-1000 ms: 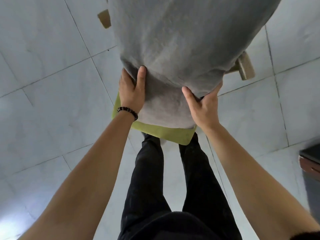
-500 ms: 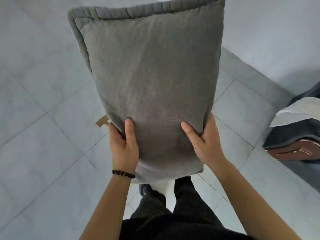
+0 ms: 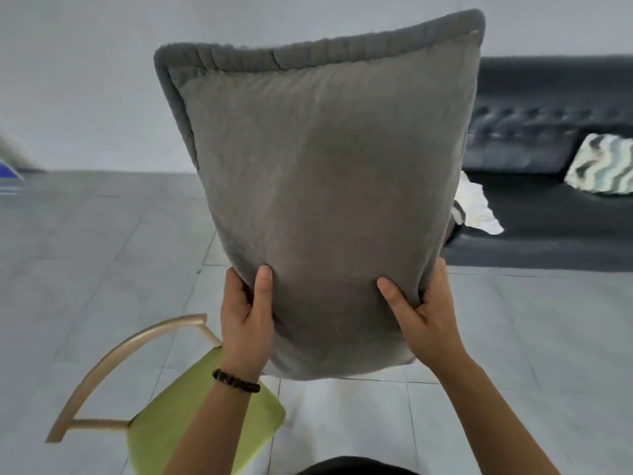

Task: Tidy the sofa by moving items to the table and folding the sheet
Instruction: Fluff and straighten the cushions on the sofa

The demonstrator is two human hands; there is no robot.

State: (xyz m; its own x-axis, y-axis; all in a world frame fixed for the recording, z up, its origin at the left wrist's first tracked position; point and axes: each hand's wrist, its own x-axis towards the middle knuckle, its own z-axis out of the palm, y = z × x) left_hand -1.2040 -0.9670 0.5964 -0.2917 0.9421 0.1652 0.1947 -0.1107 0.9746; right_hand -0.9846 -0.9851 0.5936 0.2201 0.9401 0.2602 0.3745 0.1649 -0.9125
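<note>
Cushion: a large grey cushion point(image 3: 325, 200) with a ribbed border along its top edge is held upright in mid-air, clear of floor and furniture, filling the centre of the view.
Left hand: the left hand point(image 3: 245, 317) is closed on the cushion's lower left corner, thumb pressed on the near face, fingers hidden behind; a dark beaded bracelet point(image 3: 235, 381) circles the wrist.
Right hand: the right hand point(image 3: 423, 311) clamps the lower right corner the same way, thumb in front.
Chair: a chair point(image 3: 164, 416) with a green seat and curved pale wooden back stands below the left forearm.
Sofa: a dark tufted sofa point(image 3: 548, 138) stands behind the cushion at right, against a pale wall.
On the sofa: a crumpled white sheet point(image 3: 476, 207), partly hidden by the cushion, and a zigzag-patterned pillow point(image 3: 603, 166) at the far right.
Floor: grey tiles point(image 3: 85, 269).
</note>
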